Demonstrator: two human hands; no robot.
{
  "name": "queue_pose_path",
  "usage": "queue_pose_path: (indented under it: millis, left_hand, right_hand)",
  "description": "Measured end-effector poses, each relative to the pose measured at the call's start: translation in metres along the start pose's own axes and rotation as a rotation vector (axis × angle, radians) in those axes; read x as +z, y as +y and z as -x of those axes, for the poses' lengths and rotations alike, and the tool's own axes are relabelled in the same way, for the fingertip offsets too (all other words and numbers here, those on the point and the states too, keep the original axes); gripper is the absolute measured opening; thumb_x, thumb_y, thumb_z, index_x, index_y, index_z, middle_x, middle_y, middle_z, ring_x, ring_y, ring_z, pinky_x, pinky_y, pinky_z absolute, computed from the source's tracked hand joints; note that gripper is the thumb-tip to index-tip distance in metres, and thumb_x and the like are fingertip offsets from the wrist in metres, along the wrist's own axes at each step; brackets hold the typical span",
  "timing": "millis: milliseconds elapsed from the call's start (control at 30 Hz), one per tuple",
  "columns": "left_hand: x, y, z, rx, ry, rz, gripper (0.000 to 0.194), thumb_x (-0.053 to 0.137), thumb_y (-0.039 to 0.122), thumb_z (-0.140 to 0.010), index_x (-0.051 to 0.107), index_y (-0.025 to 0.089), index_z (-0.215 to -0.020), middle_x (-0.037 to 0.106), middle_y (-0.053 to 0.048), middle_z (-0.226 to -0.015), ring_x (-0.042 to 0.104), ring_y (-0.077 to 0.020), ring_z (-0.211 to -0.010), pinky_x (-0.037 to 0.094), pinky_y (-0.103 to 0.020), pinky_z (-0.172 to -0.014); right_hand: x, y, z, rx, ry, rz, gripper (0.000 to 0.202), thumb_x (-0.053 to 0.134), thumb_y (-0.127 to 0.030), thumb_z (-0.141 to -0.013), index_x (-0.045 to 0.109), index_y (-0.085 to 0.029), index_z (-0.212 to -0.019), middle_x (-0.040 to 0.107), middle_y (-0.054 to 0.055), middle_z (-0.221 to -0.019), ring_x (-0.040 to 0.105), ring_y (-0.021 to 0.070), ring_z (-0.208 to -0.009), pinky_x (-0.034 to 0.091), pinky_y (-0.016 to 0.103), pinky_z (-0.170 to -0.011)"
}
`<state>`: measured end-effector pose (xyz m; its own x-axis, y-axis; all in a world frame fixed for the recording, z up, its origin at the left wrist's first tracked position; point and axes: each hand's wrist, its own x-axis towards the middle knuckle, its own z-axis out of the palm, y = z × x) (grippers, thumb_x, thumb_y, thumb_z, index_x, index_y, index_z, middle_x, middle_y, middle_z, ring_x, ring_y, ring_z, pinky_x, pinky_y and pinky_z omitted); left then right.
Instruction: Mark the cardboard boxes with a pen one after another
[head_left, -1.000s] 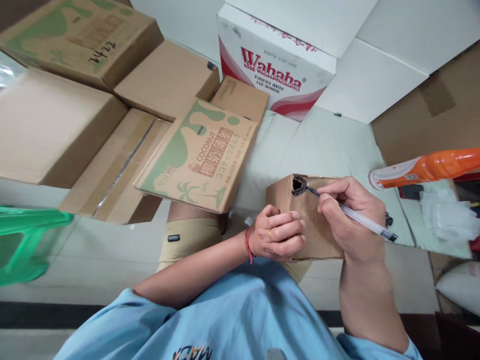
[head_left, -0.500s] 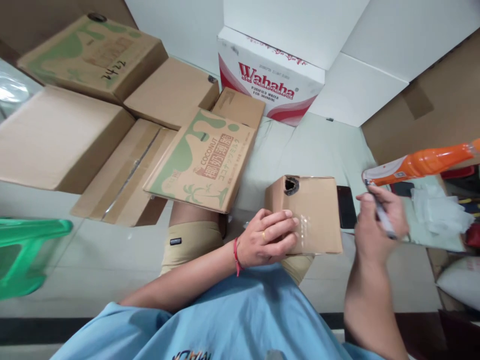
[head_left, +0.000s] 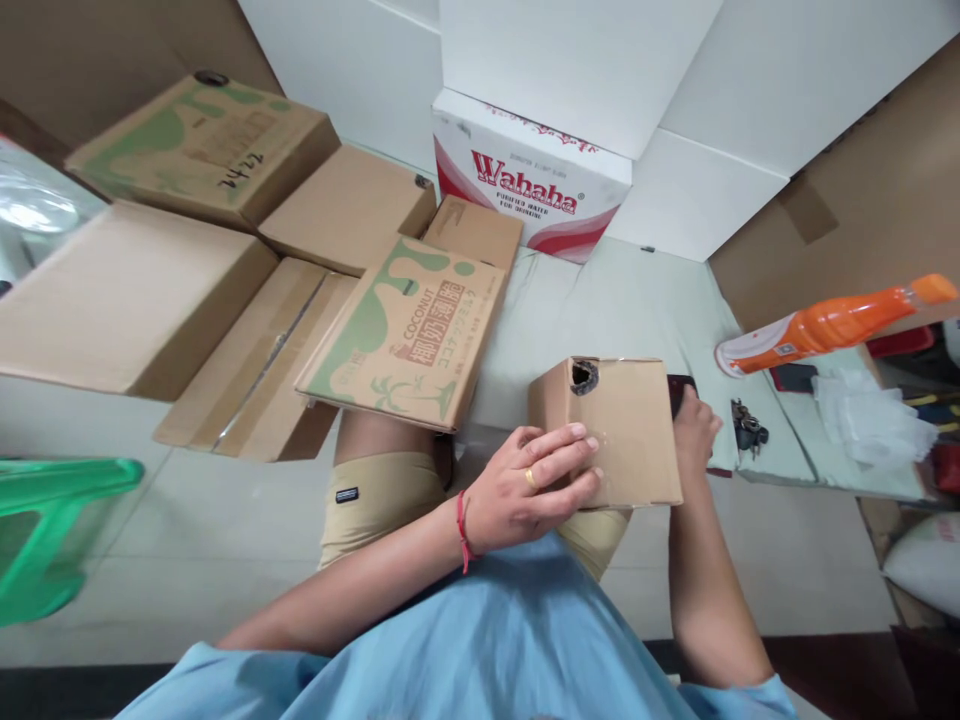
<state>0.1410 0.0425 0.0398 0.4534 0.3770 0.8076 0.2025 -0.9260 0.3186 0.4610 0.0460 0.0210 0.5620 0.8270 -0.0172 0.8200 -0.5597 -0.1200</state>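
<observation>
Brown cardboard, one small box (head_left: 637,440), placed between the two hands, directly before the torso; a black-edged hole (head_left: 584,377) is cut at its upper left corner. Whether it is borne by the counter (head_left: 585,300) or by the lap cannot be told. The left hand (head_left: 529,490) is laid across the box's left edge, its fingers loosely extended and spread upon the face rather than wrapped round. The right hand (head_left: 695,428) is set just beyond the box's right side, fingers curled at a dark phone (head_left: 679,391); it is partly hidden, and whether the phone is gripped cannot be told. To the right are listed: a bunch of keys (head_left: 750,428), an orange bottle (head_left: 832,322) and clear plastic bags (head_left: 874,420). To the left: a carton printed "COCONUT" (head_left: 409,335), grouped with further cartons (head_left: 139,300). Behind: a white-and-red "Wahaha" carton (head_left: 529,185).
</observation>
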Motion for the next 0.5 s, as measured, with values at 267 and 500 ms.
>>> queue_pose_path:
  millis: [267,500]
  left_hand:
    - [0.008,0.002,0.009,0.005,0.034,0.007,0.029,0.050,0.024,-0.110,0.072,0.024,-0.129,0.079,-0.011,-0.133,0.062,-0.0246,-0.145,0.050,-0.042,-0.110]
    - [0.008,-0.003,0.004,-0.001,0.012,0.026,0.032,0.059,0.023,-0.104,0.069,0.022,-0.135,0.077,-0.012,-0.137,0.058,-0.0260,-0.148,0.050,-0.040,-0.107]
  right_hand:
    - [0.003,0.037,-0.011,0.341,-0.148,0.046,0.082,0.061,-0.061,-0.095,0.052,-0.005,-0.154,0.051,0.036,-0.153,0.047,0.0507,-0.149,0.043,0.060,-0.119]
    - [0.002,0.038,-0.022,0.429,-0.194,-0.058,0.094,0.081,-0.064,-0.072,0.059,-0.010,-0.146,0.059,0.033,-0.146,0.064,0.0476,-0.134,0.050,0.059,-0.115]
